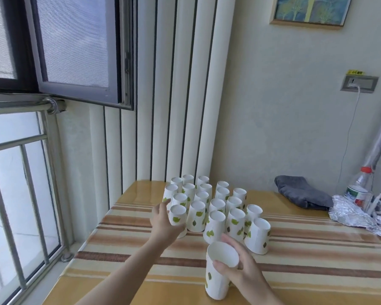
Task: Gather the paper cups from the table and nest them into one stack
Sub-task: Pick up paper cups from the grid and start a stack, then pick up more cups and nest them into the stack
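Fingers [223, 268] grip stack [217, 276] — cloth [301, 193] perhaps, foil [352, 213]

The white paper cups [216, 208] at the centre carry green leaf prints. The yellow wooden table [306, 289] wears a cream cloth with brown stripes [128, 223]. A grey folded cloth [301, 193] lies at the right.

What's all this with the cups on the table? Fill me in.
A person is gathering paper cups into one stack. The right hand holds an upside-down stack of cups standing on the striped table. The left hand is closing around the nearest-left cup in a cluster of about twenty upside-down cups, most not yet collected. A grey cloth, crumpled foil and a plastic bottle sit at the table's right end.
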